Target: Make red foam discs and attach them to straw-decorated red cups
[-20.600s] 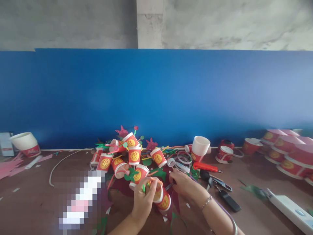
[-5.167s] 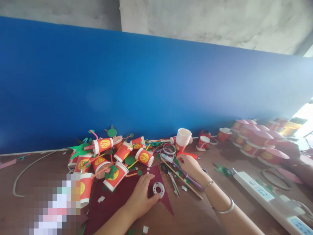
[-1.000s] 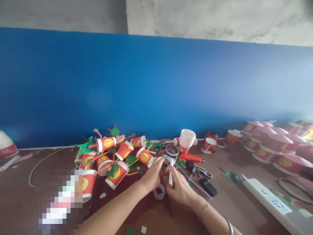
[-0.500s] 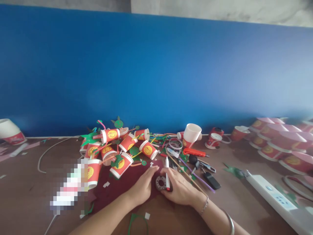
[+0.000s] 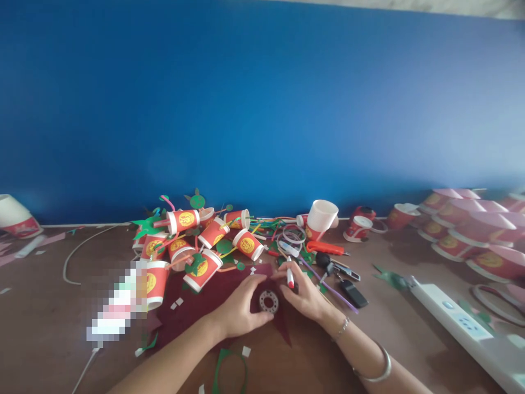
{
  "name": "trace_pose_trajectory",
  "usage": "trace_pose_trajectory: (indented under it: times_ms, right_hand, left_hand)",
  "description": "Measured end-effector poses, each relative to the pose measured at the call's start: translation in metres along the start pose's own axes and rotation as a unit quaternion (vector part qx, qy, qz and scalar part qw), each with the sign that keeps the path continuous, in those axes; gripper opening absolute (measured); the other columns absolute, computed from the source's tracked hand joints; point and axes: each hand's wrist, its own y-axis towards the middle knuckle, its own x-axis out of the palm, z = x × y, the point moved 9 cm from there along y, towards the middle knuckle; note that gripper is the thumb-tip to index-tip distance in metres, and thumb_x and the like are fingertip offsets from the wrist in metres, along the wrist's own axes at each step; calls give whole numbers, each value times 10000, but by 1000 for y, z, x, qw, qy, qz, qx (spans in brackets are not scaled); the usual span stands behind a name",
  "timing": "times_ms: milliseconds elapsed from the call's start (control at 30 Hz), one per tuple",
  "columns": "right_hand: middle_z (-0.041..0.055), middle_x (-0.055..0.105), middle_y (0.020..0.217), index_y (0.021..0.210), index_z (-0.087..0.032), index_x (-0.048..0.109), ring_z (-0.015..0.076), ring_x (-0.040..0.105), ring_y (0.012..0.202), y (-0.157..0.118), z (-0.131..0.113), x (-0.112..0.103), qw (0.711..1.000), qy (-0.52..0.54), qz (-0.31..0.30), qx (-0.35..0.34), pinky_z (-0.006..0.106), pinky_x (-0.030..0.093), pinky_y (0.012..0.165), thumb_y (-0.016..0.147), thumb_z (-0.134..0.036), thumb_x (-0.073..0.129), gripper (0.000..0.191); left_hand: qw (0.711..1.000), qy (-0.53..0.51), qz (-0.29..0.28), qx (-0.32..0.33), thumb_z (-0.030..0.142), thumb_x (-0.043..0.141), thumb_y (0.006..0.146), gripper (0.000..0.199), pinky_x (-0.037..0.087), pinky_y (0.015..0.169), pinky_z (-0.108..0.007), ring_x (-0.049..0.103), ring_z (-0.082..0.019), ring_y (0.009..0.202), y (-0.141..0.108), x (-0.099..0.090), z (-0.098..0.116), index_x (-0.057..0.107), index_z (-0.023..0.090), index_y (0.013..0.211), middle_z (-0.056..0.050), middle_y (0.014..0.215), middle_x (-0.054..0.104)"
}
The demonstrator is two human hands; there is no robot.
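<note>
My left hand [image 5: 235, 312] curves its thumb and fingers around a small tape roll [image 5: 268, 302] with a pale, dotted core. The thumb rests at the roll's lower edge, and the fingers arch over its far side. Under the roll lies dark red paper [image 5: 180, 306] with a pointed corner by my wrists. Just right of the roll, my right hand [image 5: 305, 295] grips a white marker [image 5: 290, 268], its red end pointing towards me. Small white paper scraps [image 5: 179, 301] are scattered on the red paper.
Several red paper cups [image 5: 204, 271] with straws and green cutouts sit back left. A white cup [image 5: 322, 216], an orange cutter [image 5: 326, 248] and keys [image 5: 353, 294] lie back right. Pink-topped cups [image 5: 479, 219] and a power strip [image 5: 455, 317] are at far right. A blue partition [image 5: 262, 109] stands behind.
My left hand has opened wider and come around the tape roll. My right hand has drawn off the roll to the right, with the marker now tilted away. The view has dipped slightly.
</note>
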Motion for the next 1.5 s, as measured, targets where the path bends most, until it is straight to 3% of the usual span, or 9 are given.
trace_pose_trajectory:
  times_ms: [67,267,667,800,933,1067,1233,1367,1500]
  right_hand:
    - [56,680,1002,1056,-228,431,204,649,929,1,8,1,1000,28,1,14,352,493,842,740,-106,498,345]
    - [59,680,976,1033,-218,434,186,681,870,1,13,2,998,67,0,18,327,521,790,755,-93,456,306]
    - [59,686,969,1032,-214,453,188,687,879,3,14,1,998,67,3,17,321,528,790,718,-73,467,344]
    - [56,686,951,1037,-211,450,186,685,877,2,14,2,998,66,-1,14,326,527,795,703,-52,456,369]
    - [59,686,942,1030,-206,453,184,686,868,3,13,2,998,60,1,15,328,530,793,693,-37,445,377]
    - [62,692,945,1019,-206,458,185,688,864,4,11,2,998,60,4,16,328,533,787,688,-36,447,372]
    - [65,689,959,1027,-206,454,185,687,870,3,12,2,998,57,1,12,328,537,791,697,-33,451,372]
    - [57,687,951,1047,-207,446,180,682,876,3,13,3,999,50,-5,-9,326,538,798,692,-27,458,398]
    - [54,682,940,1041,-210,445,176,681,869,4,16,3,999,46,-6,-13,322,543,792,698,-19,454,394]
  left_hand:
    - [1000,21,6,-6,246,761,640,698,329,1066,-504,379,-340,1297,0,1,-1,485,205,1280,-149,1385,438]
    - [999,47,16,-5,239,721,692,438,328,1074,-484,415,-317,1276,0,4,-4,604,197,1112,-140,1351,470]
    - [999,48,4,15,282,698,713,516,330,1082,-473,395,-314,1292,-3,5,-2,575,217,1210,-122,1389,440]
    - [1000,-3,9,19,255,559,825,491,341,1078,-457,411,-271,1283,0,-1,-4,475,204,1306,-116,1376,464]
    - [998,-65,24,-2,201,432,887,319,421,1019,-397,513,-222,1187,3,-7,-8,563,183,1177,-105,1265,550]
    - [1000,-5,28,3,176,525,839,223,377,1052,-390,485,-239,1214,3,-7,-7,645,200,1025,-92,1272,540]
    - [993,78,56,70,144,497,854,278,425,1008,-378,515,-226,1162,-5,-12,15,596,210,1105,-89,1212,560]
    - [961,240,65,119,88,437,857,305,478,917,-405,557,-233,1036,-16,-6,48,596,203,1091,-94,1105,576]
    - [939,329,47,84,161,588,801,383,512,858,-430,551,-280,1053,-18,6,52,544,208,1178,-107,1212,557]
